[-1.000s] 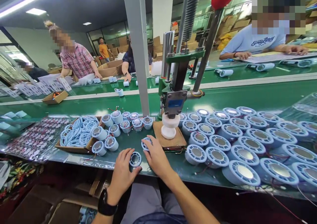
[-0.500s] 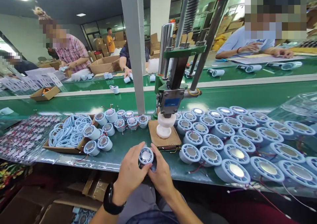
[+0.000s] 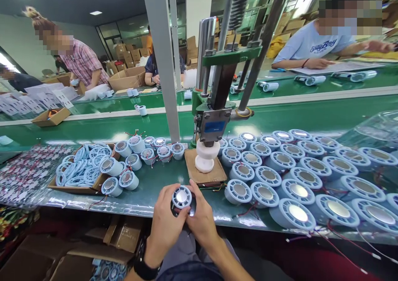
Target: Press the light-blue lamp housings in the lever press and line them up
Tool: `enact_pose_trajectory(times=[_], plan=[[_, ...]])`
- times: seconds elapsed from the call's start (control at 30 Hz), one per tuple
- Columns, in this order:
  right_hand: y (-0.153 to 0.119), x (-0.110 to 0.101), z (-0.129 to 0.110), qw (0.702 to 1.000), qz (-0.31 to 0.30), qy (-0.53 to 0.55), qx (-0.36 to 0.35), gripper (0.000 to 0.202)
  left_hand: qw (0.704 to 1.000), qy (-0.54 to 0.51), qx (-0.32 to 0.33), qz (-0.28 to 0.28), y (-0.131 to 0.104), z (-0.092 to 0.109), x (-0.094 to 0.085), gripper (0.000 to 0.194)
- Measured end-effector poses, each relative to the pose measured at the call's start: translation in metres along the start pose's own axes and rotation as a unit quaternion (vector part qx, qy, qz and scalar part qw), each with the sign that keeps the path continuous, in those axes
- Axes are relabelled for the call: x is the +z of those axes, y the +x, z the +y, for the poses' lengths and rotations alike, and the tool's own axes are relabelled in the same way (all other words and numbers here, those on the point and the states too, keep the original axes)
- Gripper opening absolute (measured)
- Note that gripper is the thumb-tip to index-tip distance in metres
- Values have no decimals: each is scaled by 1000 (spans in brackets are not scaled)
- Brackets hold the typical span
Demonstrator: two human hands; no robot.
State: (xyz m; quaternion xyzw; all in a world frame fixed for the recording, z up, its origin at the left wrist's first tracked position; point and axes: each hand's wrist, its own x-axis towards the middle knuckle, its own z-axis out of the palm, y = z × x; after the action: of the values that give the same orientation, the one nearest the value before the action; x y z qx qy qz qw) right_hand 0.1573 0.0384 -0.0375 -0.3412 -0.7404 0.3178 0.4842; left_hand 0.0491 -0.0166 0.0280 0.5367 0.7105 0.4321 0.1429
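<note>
My left hand [image 3: 168,225] and my right hand [image 3: 201,219] together hold a small round blue speaker part [image 3: 181,198] just over the near edge of the green bench [image 3: 155,185]. Its shiny metal centre faces up. My left wrist carries a black watch [image 3: 143,265]. Just beyond my hands stands a hand press [image 3: 214,119] with a white round block [image 3: 207,156] on a cardboard pad [image 3: 203,174].
Many finished blue round parts [image 3: 298,177] with red wires cover the bench at right. A cardboard tray of blue rings [image 3: 81,170] and several loose parts [image 3: 146,150] lie at left. A green conveyor [image 3: 311,115] runs behind; other people work at its far side.
A second ago my hands lay on two separate parts on the bench. They have since lifted and brought them together into one held piece, drawn slightly toward me.
</note>
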Motion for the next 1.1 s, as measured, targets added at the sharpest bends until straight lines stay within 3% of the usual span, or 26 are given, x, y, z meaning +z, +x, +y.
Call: enact_pose_trajectory(times=[0.27,0.4,0.5,0.6,0.63,0.7,0.8,0.9,0.93,1.03,1.1], plan=[[7,-7,-10,1000,-14,19,2,86,1000,-21,-3,-12,-4,-8,-1,57],[6,-4,-7,1000,-22,-8,-11,75,1000,-19,1,-3,-5,-11,3,58],[3,-6,-4,996,-68,-54,-24,62,999,-47,6,-25,-7,-16,8,59],[16,-34,-14,978,-162,-119,-57,65,996,-72,-4,-60,-5,-20,8,55],[27,-50,-24,970,-180,-141,-81,65,995,-75,-18,-67,-2,-19,6,54],[62,-94,-57,959,-148,-182,-157,59,994,-76,-50,-62,12,-15,-1,53],[144,-165,-129,934,30,-249,-253,45,995,-84,-44,-28,46,0,-11,53],[239,-211,-192,908,192,-311,-204,51,992,-125,-6,-34,85,20,-6,54],[267,-218,-204,913,207,-296,-188,53,989,-140,2,-43,96,26,-1,53],[329,-217,-208,966,125,-176,-142,68,977,-196,25,-82,119,40,23,53],[349,-209,-197,984,70,-106,-122,61,963,-246,37,-109,127,43,39,52]])
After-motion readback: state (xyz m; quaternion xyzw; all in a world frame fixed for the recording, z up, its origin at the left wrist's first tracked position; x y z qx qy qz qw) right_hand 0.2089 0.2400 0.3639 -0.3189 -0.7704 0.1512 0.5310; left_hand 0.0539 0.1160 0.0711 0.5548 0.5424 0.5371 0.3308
